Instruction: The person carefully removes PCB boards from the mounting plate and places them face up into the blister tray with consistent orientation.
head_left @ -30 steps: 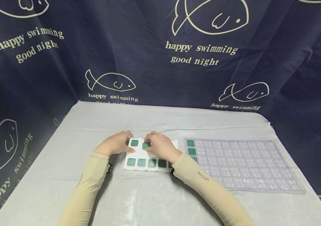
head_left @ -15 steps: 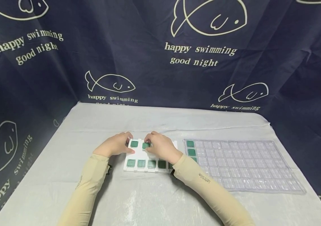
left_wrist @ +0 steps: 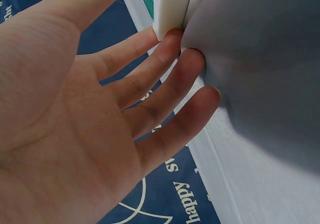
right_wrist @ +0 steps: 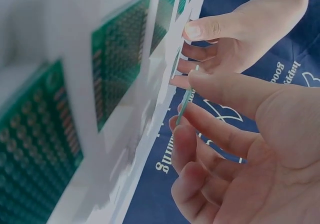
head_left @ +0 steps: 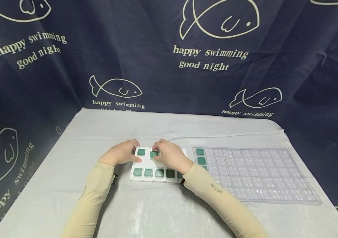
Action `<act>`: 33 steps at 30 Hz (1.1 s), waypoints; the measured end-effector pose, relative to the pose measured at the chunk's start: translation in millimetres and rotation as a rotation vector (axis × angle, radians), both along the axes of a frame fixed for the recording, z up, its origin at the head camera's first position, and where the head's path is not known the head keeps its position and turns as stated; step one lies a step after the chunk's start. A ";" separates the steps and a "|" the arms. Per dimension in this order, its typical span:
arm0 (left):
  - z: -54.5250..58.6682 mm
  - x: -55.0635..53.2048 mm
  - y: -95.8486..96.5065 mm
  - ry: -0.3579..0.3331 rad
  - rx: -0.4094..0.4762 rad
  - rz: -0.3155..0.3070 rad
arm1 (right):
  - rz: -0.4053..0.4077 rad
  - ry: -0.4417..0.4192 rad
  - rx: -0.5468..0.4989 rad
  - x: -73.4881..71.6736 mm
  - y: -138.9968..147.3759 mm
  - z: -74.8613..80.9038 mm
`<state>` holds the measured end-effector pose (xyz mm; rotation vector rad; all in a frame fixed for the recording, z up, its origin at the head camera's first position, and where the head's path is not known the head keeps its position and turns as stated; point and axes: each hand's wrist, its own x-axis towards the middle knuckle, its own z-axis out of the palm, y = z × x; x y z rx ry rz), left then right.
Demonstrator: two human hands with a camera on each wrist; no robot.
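A white slotted tray (head_left: 146, 162) lies on the table in the head view, with green perforated circuit boards (head_left: 148, 172) in its front row. My left hand (head_left: 121, 152) grips the tray's left end, thumb on top. In the left wrist view its fingertips (left_wrist: 172, 38) meet the tray's edge (left_wrist: 167, 6). Between thumb and fingers my right hand (head_left: 171, 156) pinches a small green circuit board (right_wrist: 184, 105) by its edges, at the tray's back row. Left of it, another board (head_left: 141, 152) sits in the back row. The right hand covers the tray's back right part.
Right of the white tray lies a clear plastic compartment tray (head_left: 287, 149). Several green boards (head_left: 200, 152) fill cells of its leftmost column, partly hidden by the right sleeve (head_left: 213, 188). A pale cloth (head_left: 157, 211) covers the table, and dark blue printed curtains (head_left: 163, 82) stand around it.
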<state>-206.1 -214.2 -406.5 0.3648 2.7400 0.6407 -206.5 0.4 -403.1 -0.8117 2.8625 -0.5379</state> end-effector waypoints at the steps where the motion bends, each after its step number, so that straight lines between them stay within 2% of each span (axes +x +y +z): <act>1: -0.2 0.1 0.1 0.000 -0.001 0.000 | 0.001 0.001 -0.001 0.3 0.3 0.1; 13: 0.9 0.7 0.9 -0.006 -0.007 0.003 | -0.004 0.005 0.004 2.1 3.1 6.4; 33: -1.6 -0.2 0.2 -0.002 -0.005 -0.001 | -0.012 0.006 0.005 4.4 6.9 6.9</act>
